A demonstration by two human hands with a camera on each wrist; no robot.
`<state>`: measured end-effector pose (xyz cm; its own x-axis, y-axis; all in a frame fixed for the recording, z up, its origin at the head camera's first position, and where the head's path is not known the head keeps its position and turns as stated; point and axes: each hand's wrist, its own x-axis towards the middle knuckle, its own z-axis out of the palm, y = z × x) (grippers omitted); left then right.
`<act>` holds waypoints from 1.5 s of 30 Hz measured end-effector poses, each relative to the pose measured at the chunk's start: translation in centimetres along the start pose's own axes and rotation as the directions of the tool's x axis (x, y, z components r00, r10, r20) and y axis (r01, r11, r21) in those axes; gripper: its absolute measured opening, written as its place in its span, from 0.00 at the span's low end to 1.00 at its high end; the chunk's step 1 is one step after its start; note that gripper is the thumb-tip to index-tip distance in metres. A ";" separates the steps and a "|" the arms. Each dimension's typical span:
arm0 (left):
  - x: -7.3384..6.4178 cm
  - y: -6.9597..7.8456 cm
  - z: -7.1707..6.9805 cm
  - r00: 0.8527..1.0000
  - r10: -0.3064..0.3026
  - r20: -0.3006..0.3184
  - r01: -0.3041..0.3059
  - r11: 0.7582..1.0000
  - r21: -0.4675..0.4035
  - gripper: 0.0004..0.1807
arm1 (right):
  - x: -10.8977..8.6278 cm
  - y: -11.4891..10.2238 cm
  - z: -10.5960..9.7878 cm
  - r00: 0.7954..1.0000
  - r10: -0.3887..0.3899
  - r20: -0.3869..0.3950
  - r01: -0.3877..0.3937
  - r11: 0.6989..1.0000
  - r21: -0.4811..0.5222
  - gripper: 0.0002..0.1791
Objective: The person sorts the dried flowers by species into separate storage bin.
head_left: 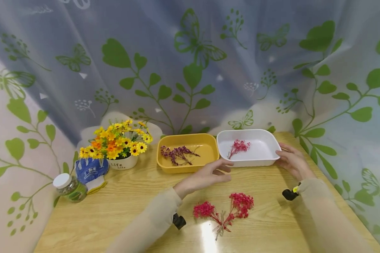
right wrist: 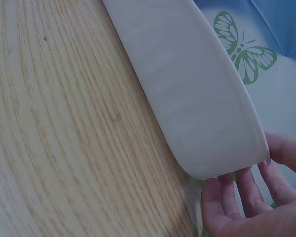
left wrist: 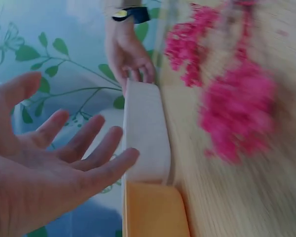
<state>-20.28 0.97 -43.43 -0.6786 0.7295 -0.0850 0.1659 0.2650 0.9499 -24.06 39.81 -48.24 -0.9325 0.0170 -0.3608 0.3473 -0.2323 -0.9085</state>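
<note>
A white plastic tray [head_left: 260, 149] stands at the back right, with a sprig of pink dried flowers [head_left: 239, 146] inside. My right hand [head_left: 292, 161] holds its right end, fingers against the end wall and rim. In the right wrist view the fingers [right wrist: 244, 190] bend at the tray's end. My left hand [head_left: 210, 174] hovers by the front corner where the white tray meets a yellow tray [head_left: 183, 169]. Its fingers [left wrist: 96, 173] are spread, and nothing lies in the palm. Purple dried sprigs [head_left: 178, 154] lie in the yellow tray.
Two pink dried flower bunches, tied with twine [head_left: 221, 223], lie on the wooden table [head_left: 139, 214] between my forearms. At the left stand a pot of yellow artificial flowers [head_left: 123, 163], a blue-and-white glove [head_left: 92, 172] and a white-lidded jar [head_left: 70, 188]. A patterned curtain [head_left: 164, 88] hangs behind.
</note>
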 end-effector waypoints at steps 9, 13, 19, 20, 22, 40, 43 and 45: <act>-4.3 -2.0 0.9 0.996 -0.049 0.068 0.018 0.920 0.391 0.35 | -0.1 0.1 -0.3 1.000 0.001 0.002 -0.001 1.000 -0.002 0.39; -5.2 -2.5 1.6 0.993 -0.061 0.096 0.007 0.873 0.487 0.37 | -0.1 0.1 0.0 1.000 0.008 0.004 -0.008 1.000 -0.012 0.44; -6.3 -3.0 2.8 0.993 -0.056 0.102 -0.022 0.773 0.634 0.31 | -0.3 -0.1 0.1 1.000 0.000 0.009 0.000 1.000 -0.010 0.41; -6.5 -3.0 2.9 0.993 -0.046 0.105 -0.035 0.749 0.662 0.30 | -0.3 -0.1 0.1 1.000 -0.001 0.008 0.001 1.000 -0.012 0.40; -6.8 -3.3 3.1 0.993 -0.018 0.118 -0.074 0.689 0.721 0.27 | -0.3 -0.1 0.1 1.000 0.002 0.004 -0.002 1.000 -0.005 0.38; -7.0 -4.7 3.7 0.992 0.090 0.087 -0.111 0.321 0.941 0.10 | -0.1 -0.2 0.1 1.000 0.013 -0.011 -0.012 1.000 0.014 0.35; -7.0 -4.4 3.5 0.989 0.116 0.087 -0.114 0.250 0.961 0.13 | -0.2 -0.2 0.2 1.000 0.015 -0.013 -0.015 1.000 0.017 0.36; -7.0 -4.2 3.2 0.985 0.139 0.101 -0.132 0.233 0.964 0.14 | -0.3 -0.2 0.2 1.000 0.019 -0.012 -0.019 1.000 0.022 0.36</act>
<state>-13.91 -3.24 -47.83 -0.5732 0.8192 0.0181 0.8174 0.5732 -0.0576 -23.90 39.63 -47.87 -0.9245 0.0246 -0.3804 0.3623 -0.2536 -0.8969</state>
